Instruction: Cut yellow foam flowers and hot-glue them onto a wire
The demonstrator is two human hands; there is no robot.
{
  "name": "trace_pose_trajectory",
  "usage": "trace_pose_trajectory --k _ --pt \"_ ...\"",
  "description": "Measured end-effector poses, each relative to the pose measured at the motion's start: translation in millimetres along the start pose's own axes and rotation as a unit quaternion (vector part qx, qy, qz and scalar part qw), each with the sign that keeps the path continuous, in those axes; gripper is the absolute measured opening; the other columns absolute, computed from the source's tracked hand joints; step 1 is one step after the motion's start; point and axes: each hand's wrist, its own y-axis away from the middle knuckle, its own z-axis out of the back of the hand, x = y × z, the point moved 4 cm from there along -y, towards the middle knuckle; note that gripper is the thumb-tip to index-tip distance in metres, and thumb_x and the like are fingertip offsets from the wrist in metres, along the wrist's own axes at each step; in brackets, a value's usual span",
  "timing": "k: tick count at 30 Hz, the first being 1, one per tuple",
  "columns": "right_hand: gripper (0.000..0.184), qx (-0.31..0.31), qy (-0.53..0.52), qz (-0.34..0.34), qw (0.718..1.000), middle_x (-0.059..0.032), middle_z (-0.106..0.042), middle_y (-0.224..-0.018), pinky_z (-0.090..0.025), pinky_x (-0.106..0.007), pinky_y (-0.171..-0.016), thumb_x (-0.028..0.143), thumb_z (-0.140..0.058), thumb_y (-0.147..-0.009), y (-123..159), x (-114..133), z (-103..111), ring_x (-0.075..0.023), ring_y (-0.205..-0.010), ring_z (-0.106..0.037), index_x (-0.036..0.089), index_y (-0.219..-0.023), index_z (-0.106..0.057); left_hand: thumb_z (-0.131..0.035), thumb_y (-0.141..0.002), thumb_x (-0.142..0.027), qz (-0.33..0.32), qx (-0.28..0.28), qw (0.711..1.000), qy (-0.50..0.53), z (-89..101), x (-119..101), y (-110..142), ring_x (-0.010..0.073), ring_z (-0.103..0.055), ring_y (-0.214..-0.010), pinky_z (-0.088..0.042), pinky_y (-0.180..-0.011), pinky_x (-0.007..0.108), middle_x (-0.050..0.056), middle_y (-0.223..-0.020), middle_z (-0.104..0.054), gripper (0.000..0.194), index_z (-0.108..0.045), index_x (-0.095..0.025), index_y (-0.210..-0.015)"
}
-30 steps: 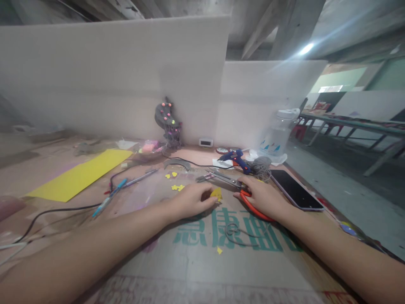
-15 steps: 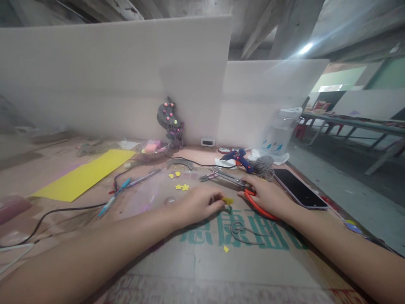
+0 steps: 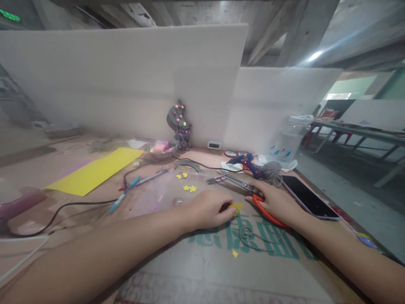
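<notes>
The left hand (image 3: 211, 209), fingers curled, pinches a yellow scrap (image 3: 238, 207) below centre, partly hiding it; the right hand (image 3: 276, 202) grips the scissors (image 3: 241, 183) — blades towards upper left. Yellow flowers (image 3: 193, 188) lie near centre, string (image 3: 249, 236) below the hands, the phone (image 3: 310, 198) at right.

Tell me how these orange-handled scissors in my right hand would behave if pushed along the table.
The scissors would likely stay stiff, since the blades look metal. Their long, narrow shape suggests they'd slide or swivel rather than roll. Those blades probably make them fairly heavy for their size.
</notes>
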Motion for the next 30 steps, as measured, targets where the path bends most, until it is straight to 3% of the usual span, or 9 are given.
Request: trace_pose_trajectory --k 10,16,24,30 --pt "0.052 0.004 0.002 0.007 1.000 -0.0136 -0.069 -0.118 -0.052 -0.039 -0.079 0.052 -0.050 -0.090 0.9 0.9 0.6 -0.0308 -0.098 -0.067 0.015 -0.126 -0.059 -0.053 -0.090 -0.037 0.036 -0.019 0.997 0.065 0.6 6.9 -1.5 0.0148 -0.053 -0.068 -0.035 -0.060 0.024 0.002 -0.076 -0.063 0.023 -0.061 -0.017 -0.081" --pt "0.048 -0.009 -0.014 0.014 1.000 -0.0121 -0.068 -0.120 -0.052 -0.038 -0.079 0.051 -0.052 -0.088 0.4 3.1 3.1 -0.0304 -0.099 -0.067 0.019 -0.124 -0.061 -0.048 -0.091 -0.042 0.171 -0.075 0.956 0.225 -1.1 34.9 -7.3 0.0135 -0.053 -0.064 -0.037 -0.056 0.023 0.000 -0.071 -0.059 0.029 -0.058 -0.016 -0.082" --pt "0.051 -0.011 -0.062 0.009 0.998 -0.0115 -0.068 -0.116 -0.050 -0.037 -0.078 0.054 -0.057 -0.085 1.1 2.5 4.4 -0.0289 -0.096 -0.065 0.021 -0.123 -0.060 -0.051 -0.087 -0.036 0.186 -0.101 0.931 0.296 -0.3 39.6 -8.0 0.0115 -0.051 -0.055 -0.037 -0.051 0.022 -0.002 -0.066 -0.057 0.022 -0.056 -0.016 -0.080" --pt "0.047 -0.054 -0.238 -0.039 0.969 -0.0041 -0.062 -0.082 -0.046 -0.032 -0.065 0.054 -0.054 -0.087 7.6 12.5 21.6 -0.0194 -0.069 -0.056 0.019 -0.119 -0.054 -0.055 -0.085 -0.038 0.200 -0.178 0.899 0.347 16.3 44.0 -8.6 0.0100 -0.049 -0.055 -0.038 -0.053 0.021 -0.003 -0.066 -0.057 0.022 -0.057 -0.016 -0.080"
